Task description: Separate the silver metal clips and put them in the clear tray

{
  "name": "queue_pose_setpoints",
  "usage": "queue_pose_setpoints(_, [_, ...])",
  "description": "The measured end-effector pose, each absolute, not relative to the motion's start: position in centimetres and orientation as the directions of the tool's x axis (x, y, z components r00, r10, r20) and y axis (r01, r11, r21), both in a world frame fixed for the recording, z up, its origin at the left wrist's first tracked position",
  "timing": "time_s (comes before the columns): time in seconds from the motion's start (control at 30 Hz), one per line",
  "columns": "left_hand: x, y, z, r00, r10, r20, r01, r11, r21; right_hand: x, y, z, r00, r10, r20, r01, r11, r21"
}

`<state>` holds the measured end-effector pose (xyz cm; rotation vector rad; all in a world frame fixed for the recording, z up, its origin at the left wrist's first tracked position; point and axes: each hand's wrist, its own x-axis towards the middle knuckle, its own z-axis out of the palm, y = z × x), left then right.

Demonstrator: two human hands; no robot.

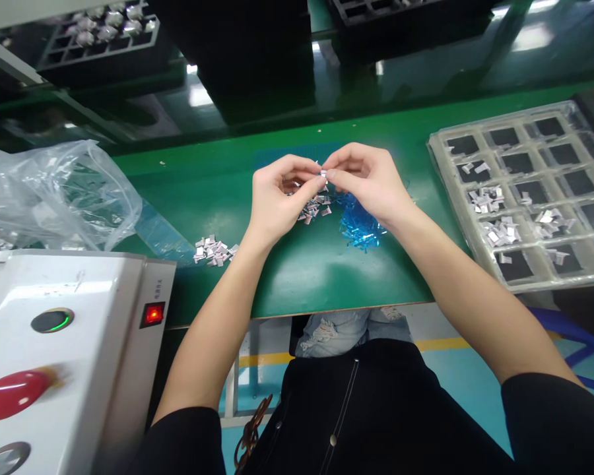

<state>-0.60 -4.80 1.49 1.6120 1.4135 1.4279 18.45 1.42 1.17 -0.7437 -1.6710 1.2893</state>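
My left hand (282, 196) and my right hand (369, 181) meet above the green table, fingertips pinched together on one small silvery metal piece (323, 173). Its exact kind is too small to make out. Beneath my left hand lies a pile of similar small metal pieces (314, 210). A heap of shiny blue film strips (360, 224) rests below my right hand, partly hidden by it. Beside my left forearm sits a second small pile of metal pieces (214, 251).
On the right stands a compartmented tray (512, 181) with small pieces in several cells. A clear plastic bag (64, 198) is at the left, behind a white machine box (74, 290) with a red button (14, 394) and lit switch (153, 315). Dark trays (103, 49) stand at the back.
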Motion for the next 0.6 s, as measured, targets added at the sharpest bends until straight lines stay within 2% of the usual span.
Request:
queue_pose_setpoints(0.2, [-1.3, -4.2, 1.4, -0.075, 0.965, 0.252, 0.215, -0.231, 0.949, 18.3, 1.3, 1.1, -0.459, 0.826, 0.328, -0.003, 0.368, -0.930])
queue_pose_setpoints(0.37, [-1.8, -3.9, 1.2, -0.079, 0.973, 0.215, 0.216, -0.194, 0.957, 18.3, 1.2, 0.9, -0.492, 0.807, 0.328, 0.000, 0.376, -0.927])
queue_pose_setpoints(0.6, [-2.1, -3.8, 0.7, -0.062, 0.969, 0.238, 0.145, -0.227, 0.963, 18.4, 1.2, 0.9, -0.525, 0.777, 0.346, 0.020, 0.418, -0.908])
